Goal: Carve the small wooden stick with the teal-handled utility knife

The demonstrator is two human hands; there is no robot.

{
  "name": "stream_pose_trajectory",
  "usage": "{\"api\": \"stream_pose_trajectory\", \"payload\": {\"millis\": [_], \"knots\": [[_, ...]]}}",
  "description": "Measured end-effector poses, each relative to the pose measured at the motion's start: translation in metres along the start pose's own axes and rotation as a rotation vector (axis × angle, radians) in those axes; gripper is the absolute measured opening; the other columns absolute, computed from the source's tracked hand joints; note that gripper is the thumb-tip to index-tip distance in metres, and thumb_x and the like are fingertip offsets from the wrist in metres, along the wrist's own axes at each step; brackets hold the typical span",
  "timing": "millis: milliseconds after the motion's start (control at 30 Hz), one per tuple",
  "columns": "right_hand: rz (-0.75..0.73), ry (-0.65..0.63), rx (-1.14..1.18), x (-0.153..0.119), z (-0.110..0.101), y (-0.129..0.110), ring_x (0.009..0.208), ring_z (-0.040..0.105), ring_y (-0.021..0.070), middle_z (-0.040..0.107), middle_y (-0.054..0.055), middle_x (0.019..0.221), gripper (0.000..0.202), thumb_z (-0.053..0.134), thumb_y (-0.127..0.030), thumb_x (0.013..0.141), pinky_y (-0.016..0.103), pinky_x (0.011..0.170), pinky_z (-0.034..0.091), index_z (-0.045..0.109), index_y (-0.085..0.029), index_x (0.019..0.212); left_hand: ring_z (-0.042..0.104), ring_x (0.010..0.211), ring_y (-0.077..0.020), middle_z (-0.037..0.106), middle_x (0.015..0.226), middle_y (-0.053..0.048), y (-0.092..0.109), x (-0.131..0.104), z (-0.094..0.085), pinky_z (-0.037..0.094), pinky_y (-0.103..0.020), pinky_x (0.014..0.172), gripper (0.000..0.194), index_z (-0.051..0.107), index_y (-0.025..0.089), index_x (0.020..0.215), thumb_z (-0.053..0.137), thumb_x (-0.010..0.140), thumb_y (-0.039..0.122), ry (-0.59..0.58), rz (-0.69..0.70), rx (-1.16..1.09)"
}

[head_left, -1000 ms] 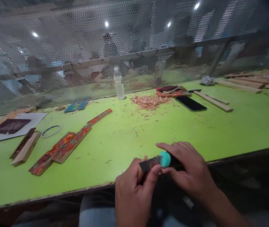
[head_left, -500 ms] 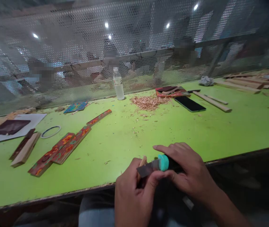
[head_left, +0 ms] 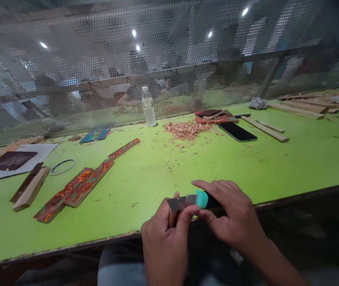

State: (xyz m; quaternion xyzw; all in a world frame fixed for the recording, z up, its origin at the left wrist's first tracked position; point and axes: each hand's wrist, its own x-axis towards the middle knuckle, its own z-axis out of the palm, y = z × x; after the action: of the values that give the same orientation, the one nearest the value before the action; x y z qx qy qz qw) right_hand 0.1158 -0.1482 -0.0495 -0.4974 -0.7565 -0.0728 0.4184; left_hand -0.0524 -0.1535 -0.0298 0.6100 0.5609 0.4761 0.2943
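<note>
My right hand [head_left: 236, 210] is closed around the black handle of a knife [head_left: 181, 202] with a teal collar and a short, wide blade. Its blade points left and lies across a small wooden piece [head_left: 172, 217]. That piece is gripped in my left hand [head_left: 165, 244], mostly hidden by the fingers, with just its tip and a short length of side showing. My left thumb presses near the base of the blade, close to the right thumb. Both hands are just over the front edge of the green table [head_left: 145, 174].
Painted wooden strips [head_left: 80, 186], a tape ring [head_left: 63, 167] and plain wood blocks [head_left: 31, 188] lie left. Wood shavings [head_left: 184, 130], a bottle [head_left: 149, 109], a phone [head_left: 237, 132] and sticks [head_left: 266, 129] lie farther back. A perforated screen [head_left: 104, 63] closes the back.
Both hands, with the knife and the wooden piece, have shifted slightly left and up. The blade lies flatter across the wood than before. Both grips stay the same.
</note>
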Motion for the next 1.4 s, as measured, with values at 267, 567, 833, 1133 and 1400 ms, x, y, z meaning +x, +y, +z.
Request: {"api": "stream_pose_trajectory", "payload": {"millis": [267,567,833,1133,1400], "knots": [[0.083,0.076,-0.008,0.008,0.003,-0.003,0.090,0.070,0.0264,0.077,0.010,0.104,0.038,0.057,-0.052,0.102,0.038,0.078,0.048,0.061,-0.022,0.124,0.033,0.055,-0.0119,0.034,0.057,0.007,0.002,0.000,-0.001,0.026,-0.025,0.055,0.053,0.047,0.021,0.066,0.055,0.097,0.063,-0.014,-0.039,-0.020],[0.000,-0.068,0.064,0.006,-0.004,0.000,0.075,0.062,0.0237,0.070,0.006,0.086,0.048,0.047,-0.060,0.103,0.036,0.068,0.043,0.063,-0.020,0.125,0.060,0.064,-0.0189,0.068,0.072,0.000,0.005,-0.001,-0.007,0.043,-0.027,0.062,0.049,0.067,0.022,0.084,0.061,0.089,0.070,-0.106,-0.002,-0.076],[0.009,-0.045,0.055,0.002,-0.002,-0.001,0.077,0.060,0.0241,0.068,0.006,0.087,0.047,0.049,-0.058,0.103,0.037,0.070,0.042,0.061,-0.020,0.128,0.069,0.073,-0.0196,0.078,0.082,-0.001,-0.001,-0.001,-0.003,0.046,-0.026,0.069,0.035,0.075,0.023,0.080,0.066,0.094,0.054,-0.051,0.020,-0.065],[0.118,0.080,-0.018,0.006,0.004,-0.006,0.092,0.070,0.0243,0.076,0.008,0.105,0.040,0.056,-0.053,0.102,0.036,0.080,0.048,0.062,-0.020,0.124,0.035,0.052,-0.0115,0.034,0.055,0.007,0.003,-0.002,0.001,0.028,-0.025,0.054,0.054,0.043,0.021,0.059,0.056,0.099,0.055,0.059,-0.021,0.029],[0.089,0.059,0.020,0.007,0.000,-0.004,0.091,0.072,0.0233,0.077,0.006,0.103,0.039,0.053,-0.057,0.102,0.035,0.079,0.050,0.062,-0.023,0.119,0.048,0.061,-0.0159,0.051,0.070,0.002,0.001,-0.004,-0.010,0.037,-0.026,0.058,0.048,0.063,0.022,0.102,0.032,0.106,0.059,-0.132,-0.019,-0.200]]}}
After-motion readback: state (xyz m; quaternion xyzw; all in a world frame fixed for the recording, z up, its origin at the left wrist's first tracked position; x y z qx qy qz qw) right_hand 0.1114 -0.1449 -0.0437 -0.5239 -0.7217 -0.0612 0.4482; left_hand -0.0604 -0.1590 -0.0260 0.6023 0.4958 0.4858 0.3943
